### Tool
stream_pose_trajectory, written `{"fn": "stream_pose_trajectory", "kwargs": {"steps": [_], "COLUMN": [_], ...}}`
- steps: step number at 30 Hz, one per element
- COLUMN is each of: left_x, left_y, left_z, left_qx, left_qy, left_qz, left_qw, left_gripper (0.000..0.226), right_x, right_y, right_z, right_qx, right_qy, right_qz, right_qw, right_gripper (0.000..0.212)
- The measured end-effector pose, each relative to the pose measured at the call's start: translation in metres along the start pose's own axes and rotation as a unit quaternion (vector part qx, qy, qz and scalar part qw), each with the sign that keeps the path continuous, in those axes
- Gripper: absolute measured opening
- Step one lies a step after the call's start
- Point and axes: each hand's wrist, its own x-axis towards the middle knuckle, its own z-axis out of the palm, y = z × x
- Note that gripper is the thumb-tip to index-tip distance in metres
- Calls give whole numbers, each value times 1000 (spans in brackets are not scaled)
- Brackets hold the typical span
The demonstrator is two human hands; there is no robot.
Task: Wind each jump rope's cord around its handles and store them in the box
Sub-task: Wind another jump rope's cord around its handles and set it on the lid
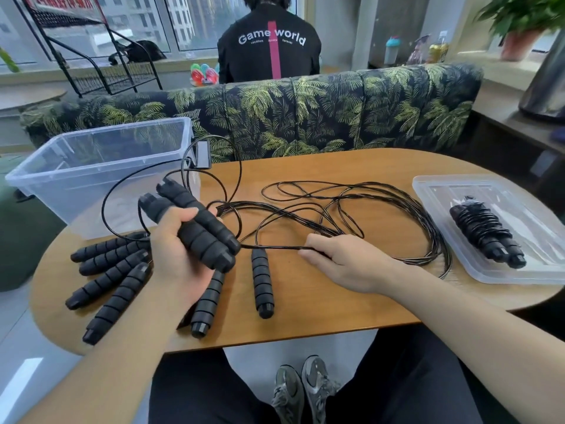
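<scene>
Jump ropes sprawl across the tabletop (305, 325) in front of me, with the clear box (76, 179) standing open at the far left edge, near enough to drop bundles in once they are wound. The lid (443, 191) lies flat at the right and serves as a tray for one wound rope (486, 234), its cord coiled tight round both handles. The loose cords (382, 209) tangle in the middle, left slack, I judge, so each can be drawn out freely. Six spare handles (110, 270) lie near my left arm, awaiting their turn. My left hand (177, 249) grips a pair of handles (198, 221) side by side, fingers curled round them, tilted up off the tabletop so cord can pass around. My right hand (342, 261) pinches the cord (275, 247) running from those handles, holding it taut, seemingly ready for winding.
</scene>
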Motion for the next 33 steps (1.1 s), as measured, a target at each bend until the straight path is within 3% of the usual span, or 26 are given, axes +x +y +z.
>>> {"fn": "stream_pose_trajectory", "kwargs": {"steps": [4, 11, 12, 15, 19, 22, 23, 27, 31, 33], "left_x": [-1, 10, 13, 19, 28, 34, 37, 44, 50, 54], "left_y": [-19, -32, -32, -33, -39, -39, -39, -39, -34, -33], "left_z": [-11, -6, -5, -2, 4, 10, 12, 24, 33, 34], "left_qx": [124, 90, 81, 80, 184, 250, 268, 320, 347, 352], "left_qy": [38, 23, 10, -6, -4, -21, -21, -34, -63, -58], "left_qz": [-48, -97, -107, -163, -196, -219, -223, -217, -232, -241], "left_qw": [990, 991, 991, 983, 963, 943, 937, 921, 906, 903], "left_gripper": [19, 10, 8, 34, 32, 56, 57, 24, 32, 33], "right_x": [-1, 1, 1, 6, 9, 11, 12, 23, 35, 40], "right_y": [-27, -8, 6, 54, 109, 140, 148, 175, 187, 177], "right_z": [-15, -48, -53, -63, -75, -84, -86, -90, -90, -85], "right_qx": [-32, -280, -298, -319, -322, -380, -386, -405, -409, -340], "right_qy": [-2, 44, 55, 57, 6, 26, 38, 46, -11, -12], "right_qz": [-46, -123, -113, -64, 2, 21, 22, 64, 183, 198], "right_qw": [998, 951, 946, 944, 947, 924, 921, 911, 894, 919], "right_gripper": [27, 48, 47, 50, 58, 54, 52, 47, 55, 67]}}
